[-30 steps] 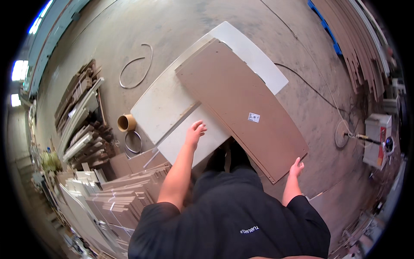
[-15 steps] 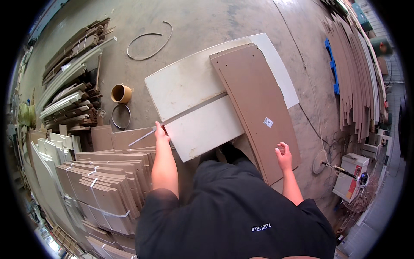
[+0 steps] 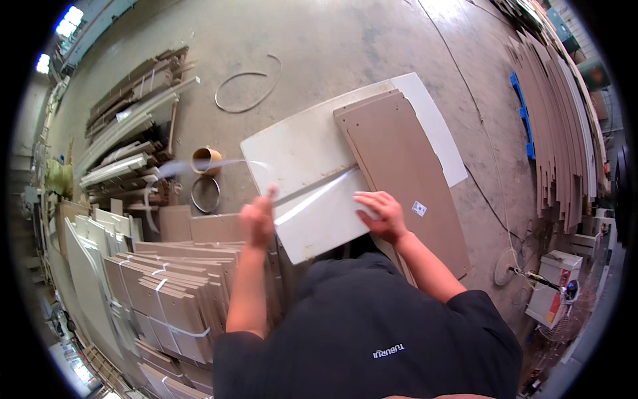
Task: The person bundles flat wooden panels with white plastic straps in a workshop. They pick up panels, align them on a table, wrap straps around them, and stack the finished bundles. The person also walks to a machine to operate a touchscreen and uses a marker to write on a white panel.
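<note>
A white strap [image 3: 316, 197] runs slantwise over the nearer white board [image 3: 319, 226]; a blurred pale length of strap [image 3: 229, 161] loops in the air to the left. My left hand [image 3: 258, 221], smeared by motion, is at that board's left edge beside the strap; whether its fingers grip the strap is unclear. Above the board's right part is my right hand [image 3: 385, 214], thumb apart from the fingers and nothing seen between them. Brown panels [image 3: 405, 159] with a square label lie across the white boards, just right of my right hand. A farther white board [image 3: 292, 153] lies beyond.
Strapped stacks of brown panels [image 3: 176, 286] stand at my left. Past them are a cardboard tube ring [image 3: 207, 159], a metal hoop [image 3: 205, 193] and piled strips [image 3: 126, 146]. To the right are a cable [image 3: 473, 100], a fan [image 3: 565, 309] and long brown boards [image 3: 548, 133].
My right hand has moved left from the brown panels to above the white board. The left hand has shifted slightly nearer, and the strap now stretches over the board and through the air.
</note>
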